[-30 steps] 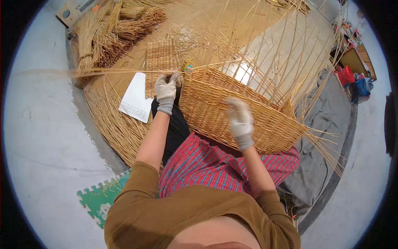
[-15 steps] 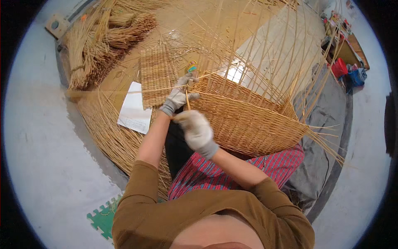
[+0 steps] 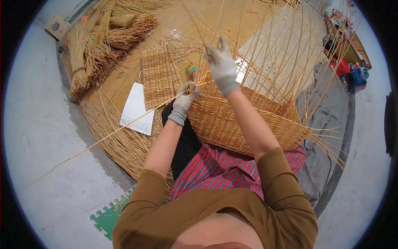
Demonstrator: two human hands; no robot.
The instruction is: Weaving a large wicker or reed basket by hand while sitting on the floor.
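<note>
A partly woven wicker basket point(image 3: 244, 124) rests tilted on my lap, with long upright rods rising from its rim. My left hand point(image 3: 185, 101), in a pale work glove, is closed at the basket's left corner on a long wicker rod point(image 3: 112, 140) that trails down to the left. My gloved right hand point(image 3: 223, 68) is raised above the basket's far left side. Its thumb and forefinger meet a blurred upright rod point(image 3: 192, 18), while another finger points up. A wooden handle with a colourful band point(image 3: 192, 68) stands just beyond my left hand.
A flat woven panel point(image 3: 159, 76) and a white paper sheet point(image 3: 137, 110) lie to the left. Bundles of straw-coloured rods point(image 3: 110, 45) sit behind them, with loose rods point(image 3: 112, 128) nearer. A grey cloth point(image 3: 319, 120) is on the right, with containers point(image 3: 342, 68) farther back.
My right hand has gone from beside my left wrist up and away over the basket. The long rod's trailing end now slants down to the left. My left hand stays at the corner.
</note>
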